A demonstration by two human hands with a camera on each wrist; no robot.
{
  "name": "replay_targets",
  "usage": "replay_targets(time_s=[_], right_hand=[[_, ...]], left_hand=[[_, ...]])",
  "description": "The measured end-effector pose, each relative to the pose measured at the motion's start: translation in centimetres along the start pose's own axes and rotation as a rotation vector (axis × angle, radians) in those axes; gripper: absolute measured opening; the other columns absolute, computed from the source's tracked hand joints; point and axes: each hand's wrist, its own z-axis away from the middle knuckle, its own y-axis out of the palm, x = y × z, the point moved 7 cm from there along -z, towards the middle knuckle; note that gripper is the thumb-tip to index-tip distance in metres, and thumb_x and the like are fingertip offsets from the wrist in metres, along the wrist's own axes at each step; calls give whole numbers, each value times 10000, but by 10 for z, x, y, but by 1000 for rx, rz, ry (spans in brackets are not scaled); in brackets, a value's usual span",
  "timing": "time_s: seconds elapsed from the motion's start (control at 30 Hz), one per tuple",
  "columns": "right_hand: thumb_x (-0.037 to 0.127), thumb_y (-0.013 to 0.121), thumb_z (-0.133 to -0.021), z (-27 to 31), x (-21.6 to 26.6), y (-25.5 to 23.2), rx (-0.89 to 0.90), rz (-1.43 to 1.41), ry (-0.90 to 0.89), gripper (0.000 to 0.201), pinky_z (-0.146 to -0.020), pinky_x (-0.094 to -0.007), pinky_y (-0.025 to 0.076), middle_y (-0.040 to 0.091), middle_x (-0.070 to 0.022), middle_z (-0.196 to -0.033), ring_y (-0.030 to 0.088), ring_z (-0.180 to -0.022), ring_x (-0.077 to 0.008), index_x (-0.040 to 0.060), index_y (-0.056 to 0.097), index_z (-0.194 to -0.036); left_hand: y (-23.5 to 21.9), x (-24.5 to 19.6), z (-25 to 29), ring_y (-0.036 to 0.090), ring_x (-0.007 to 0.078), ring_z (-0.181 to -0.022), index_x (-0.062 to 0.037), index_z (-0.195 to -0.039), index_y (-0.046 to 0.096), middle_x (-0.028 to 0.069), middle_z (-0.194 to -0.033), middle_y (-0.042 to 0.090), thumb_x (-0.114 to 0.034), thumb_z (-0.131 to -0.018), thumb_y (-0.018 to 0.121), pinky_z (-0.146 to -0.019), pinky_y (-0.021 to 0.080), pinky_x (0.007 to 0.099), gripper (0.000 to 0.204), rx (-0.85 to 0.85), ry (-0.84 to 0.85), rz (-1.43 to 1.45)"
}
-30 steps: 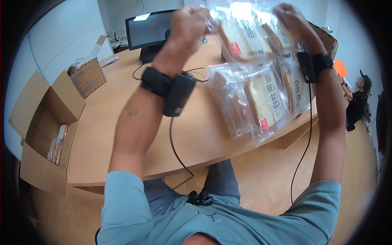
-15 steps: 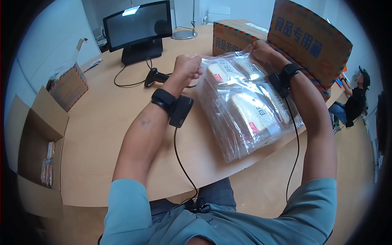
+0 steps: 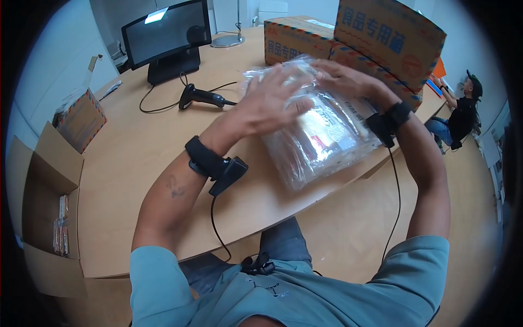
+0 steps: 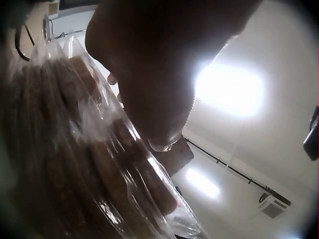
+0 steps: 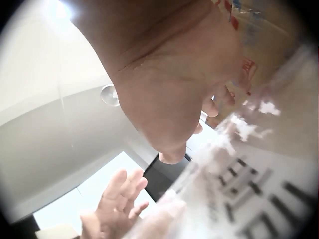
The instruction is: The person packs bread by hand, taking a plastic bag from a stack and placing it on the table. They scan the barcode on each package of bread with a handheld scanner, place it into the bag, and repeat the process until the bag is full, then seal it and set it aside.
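Observation:
A stack of clear plastic packs of sliced bread (image 3: 332,139) lies on the table near its front edge, with black print and a red label on top. My left hand (image 3: 272,106) is over the stack's left far part, fingers spread and slightly blurred. At the far edge of the packs is my right hand (image 3: 348,82), its fingers extended over the plastic. The left wrist view shows the layered packs (image 4: 99,164) from the side, beside the left hand (image 4: 149,69). In the right wrist view, the right hand (image 5: 169,89) is close over the printed plastic (image 5: 239,194).
A black handheld scanner (image 3: 201,98) lies left of the packs, before a monitor (image 3: 166,38). Printed cardboard boxes (image 3: 389,41) stand behind the packs. At far left, an open carton (image 3: 41,201) holds some packs, near a smaller box (image 3: 81,122). A person (image 3: 463,114) is at right.
The raised bread packs came down onto the stack. Both hands have since let go of the plastic's far corners, and the left hand has moved in over the packs.

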Motion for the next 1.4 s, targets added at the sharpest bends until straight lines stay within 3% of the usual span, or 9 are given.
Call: replay_targets(time_s=[0.07,0.47,0.6,0.7,0.83,0.9,1.0,1.23,1.4], right_hand=[[506,389,-1031,-1,-9,13,27,76,-14,671,-1189,-377,242,310,-193,-1555,280,-1449,-309,35,324,-1504],[635,285,-998,4,10,2,70,250,126,769,-1225,-426,155,170,-157,-1617,129,-1505,-292,90,267,-1540],[627,283,-1002,20,49,-21,97,14,40,753,-1197,-416,244,334,-183,-1544,294,-1447,-317,76,333,-1513],[605,295,-1015,26,60,-10,124,-18,16,718,-1118,-415,373,524,-202,-1400,492,-1314,-330,58,427,-1461],[503,428,-1025,22,58,16,124,165,-12,613,-1022,-401,439,555,-222,-1361,545,-1247,-317,41,461,-1426],[434,503,-1014,23,66,9,27,201,42,570,-1039,-389,428,554,-239,-1353,554,-1233,-324,12,481,-1397],[358,561,-994,25,104,-8,-252,202,-54,494,-986,-388,468,616,-234,-1256,608,-1147,-310,-26,559,-1305],[218,582,-927,35,246,104,-438,-944,-336,319,-757,-326,506,646,-108,-843,602,-830,-138,-49,625,-1096],[182,587,-915,12,201,188,-297,-1358,72,407,-814,-307,504,606,-134,-1063,607,-983,-169,-91,544,-1214]], left_hand=[[28,-6,11,173,429,-1473,-237,-1505,395,200,-1579,271,-785,-908,213,-1169,96,627,831,393,-103,-57],[19,-13,17,126,415,-1489,-231,-1537,327,166,-1609,222,-728,-952,181,-1193,54,561,782,359,-174,-191],[4,-33,13,121,375,-1499,-217,-1532,338,146,-1611,225,-721,-956,179,-1197,52,563,782,242,-39,-44],[25,-38,25,136,326,-1505,-193,-1528,347,147,-1621,190,-753,-933,189,-1186,69,599,832,509,-59,44],[20,-36,26,170,327,-1498,-161,-1504,392,159,-1602,246,-712,-960,228,-1198,101,552,792,393,-25,34],[2,-17,26,224,339,-1479,-146,-1480,428,184,-1573,300,-644,-977,356,-1205,170,458,711,71,-71,254],[-18,10,57,542,328,-1200,-47,-1282,586,190,-1282,582,-436,-995,499,-1028,415,375,491,-124,-241,346],[-19,85,182,630,189,-762,35,-1071,628,83,-915,663,-276,-998,546,-672,528,316,330,43,-830,601],[-16,92,198,635,252,-917,68,-1225,498,171,-1111,609,-230,-1008,533,-785,557,350,371,-69,-1014,1184]])
